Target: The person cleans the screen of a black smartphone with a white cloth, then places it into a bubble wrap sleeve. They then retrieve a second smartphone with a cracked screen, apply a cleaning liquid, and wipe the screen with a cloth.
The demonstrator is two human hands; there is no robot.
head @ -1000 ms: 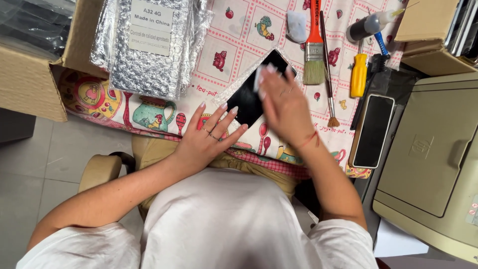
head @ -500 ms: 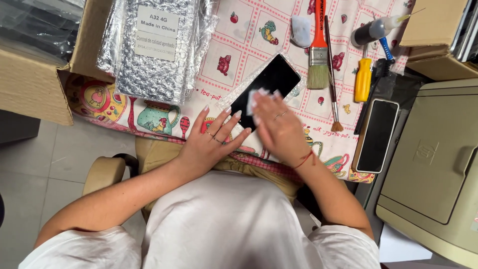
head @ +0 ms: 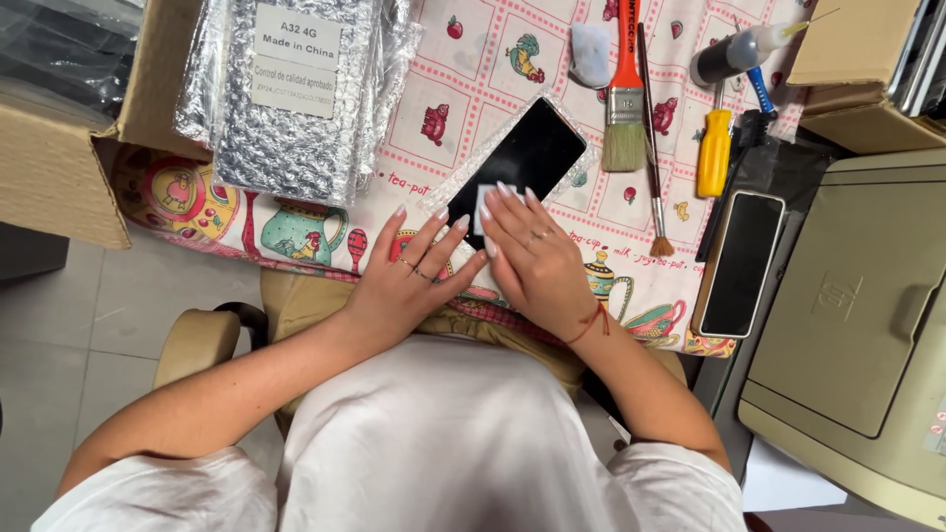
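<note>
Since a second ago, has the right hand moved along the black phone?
Yes. The right hand slid from the black phone's far end down to its near end.

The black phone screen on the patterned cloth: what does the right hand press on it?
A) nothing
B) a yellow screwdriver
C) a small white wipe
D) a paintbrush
C: the right hand has its fingertips on a small white wipe at the near end of the black phone screen.

Silver bubble pkg w/ white label top left; black screen center, another right.
</note>
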